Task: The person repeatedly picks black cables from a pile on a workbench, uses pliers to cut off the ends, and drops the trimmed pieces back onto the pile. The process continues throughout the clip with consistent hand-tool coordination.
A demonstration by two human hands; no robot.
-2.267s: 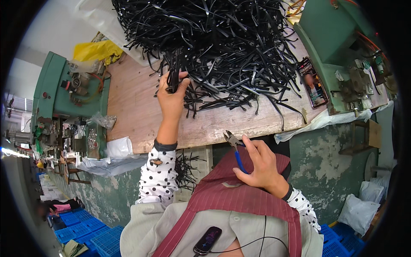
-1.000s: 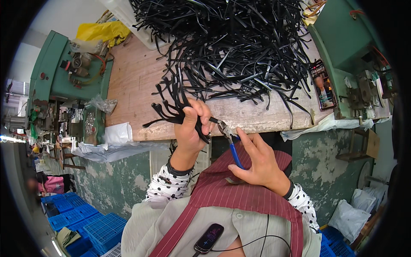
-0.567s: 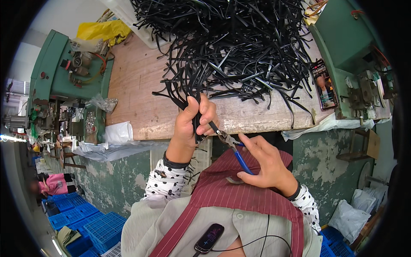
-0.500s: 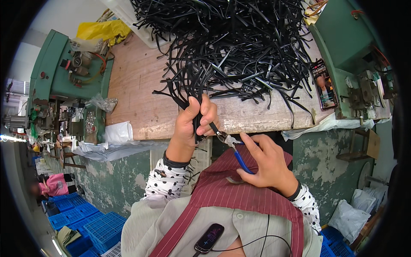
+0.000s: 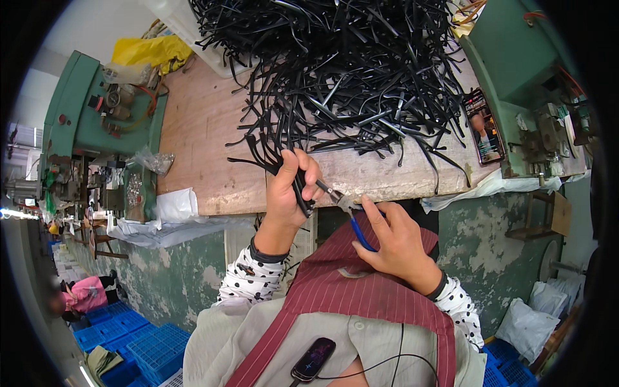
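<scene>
My left hand is closed around a bundle of thin black eyeglass temples, whose curved ends fan out above the thumb. One temple sticks out from its fingers toward the right. At that temple's end are the metal jaws of blue-handled cutting pliers. My right hand holds the pliers, its index finger stretched along them; the palm side is partly hidden. Beyond both hands lies a large tangled pile of black eyeglass temples.
The wooden table ends just before my wrists. Green machines stand on the left and right. A phone leans by the right machine. Blue crates stand low at left, near a person in pink.
The pliers and right hand have shifted slightly, the handles now turned a little more upright. The bundle in my left hand has tilted, its lower ends now pointing right.
</scene>
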